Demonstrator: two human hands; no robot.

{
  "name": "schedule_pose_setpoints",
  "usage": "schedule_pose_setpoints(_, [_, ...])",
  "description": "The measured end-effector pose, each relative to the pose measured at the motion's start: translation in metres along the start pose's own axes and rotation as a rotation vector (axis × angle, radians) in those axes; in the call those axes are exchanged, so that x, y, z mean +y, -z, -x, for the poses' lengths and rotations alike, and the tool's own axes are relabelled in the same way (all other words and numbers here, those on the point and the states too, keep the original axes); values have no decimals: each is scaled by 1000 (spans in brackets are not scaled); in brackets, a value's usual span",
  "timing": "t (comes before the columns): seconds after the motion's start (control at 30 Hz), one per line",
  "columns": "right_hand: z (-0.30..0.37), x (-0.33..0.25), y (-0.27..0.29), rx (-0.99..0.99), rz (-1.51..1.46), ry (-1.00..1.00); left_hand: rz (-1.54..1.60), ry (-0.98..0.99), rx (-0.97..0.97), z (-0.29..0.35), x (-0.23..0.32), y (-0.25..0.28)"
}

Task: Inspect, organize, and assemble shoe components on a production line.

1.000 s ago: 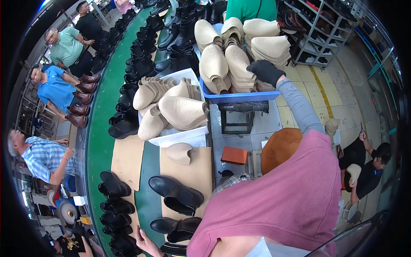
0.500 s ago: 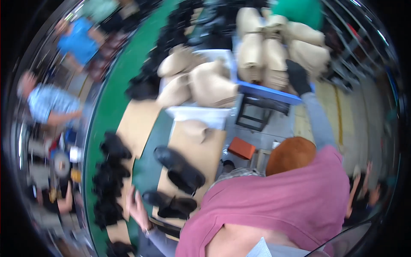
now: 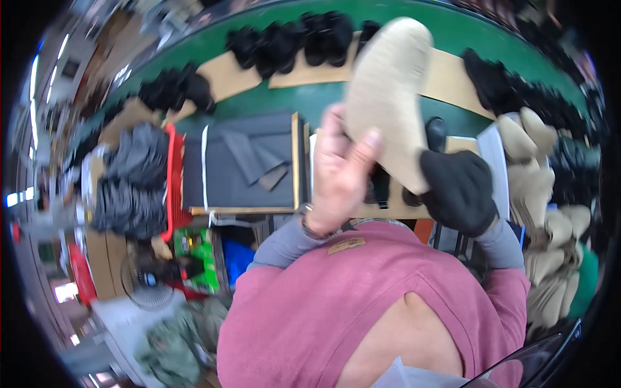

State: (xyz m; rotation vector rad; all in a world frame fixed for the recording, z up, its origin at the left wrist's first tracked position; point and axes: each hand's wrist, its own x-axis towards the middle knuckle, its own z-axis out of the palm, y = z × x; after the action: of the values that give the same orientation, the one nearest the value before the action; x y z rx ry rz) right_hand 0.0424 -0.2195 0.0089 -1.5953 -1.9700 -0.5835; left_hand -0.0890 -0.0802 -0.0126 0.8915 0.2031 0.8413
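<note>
A beige insole is held up in front of me, its wide end pointing away and its narrow end toward my body. Bare, my left hand grips its left edge, thumb on top. In a black glove, my right hand is closed round the narrow end; most of those fingers are hidden. Behind the insole, a black shoe shows in part on the work table, and other dark shoe parts are mostly covered by my hands.
Black shoes line tan boards on the green table. At right, a white bin stands by several beige insoles. A stack of dark sheets, a red basket and a fan are at left.
My view has swung to the left. My right hand has come from the stacked insoles at the right to the front, now with an insole, and my left hand has taken hold of it too.
</note>
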Motion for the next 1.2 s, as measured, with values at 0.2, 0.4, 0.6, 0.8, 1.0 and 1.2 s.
schedule_pose_setpoints(0.2, [-83, -68, -175, -464, -673, 355, -1487, -795, 630, 16, 100, 208])
schedule_pose_setpoints(0.4, [-114, -149, -327, -76, -423, 343, -2030, -526, 887, 73, 115, 308])
schedule_pose_setpoints(0.6, [-139, -129, -369, -754, -444, 10, -2129, -333, 677, 89, 84, 338])
schedule_pose_setpoints(0.8, [-137, -16, -351, -361, -239, -531, -2182, -481, 182, 78, 68, 348])
schedule_pose_setpoints(1.0, [-123, -83, -305, -592, -655, 497, -2182, -398, -160, 62, 53, 367])
schedule_pose_setpoints(1.2, [-86, -83, -333, -655, -542, 378, -2168, -150, -275, 63, 50, 361])
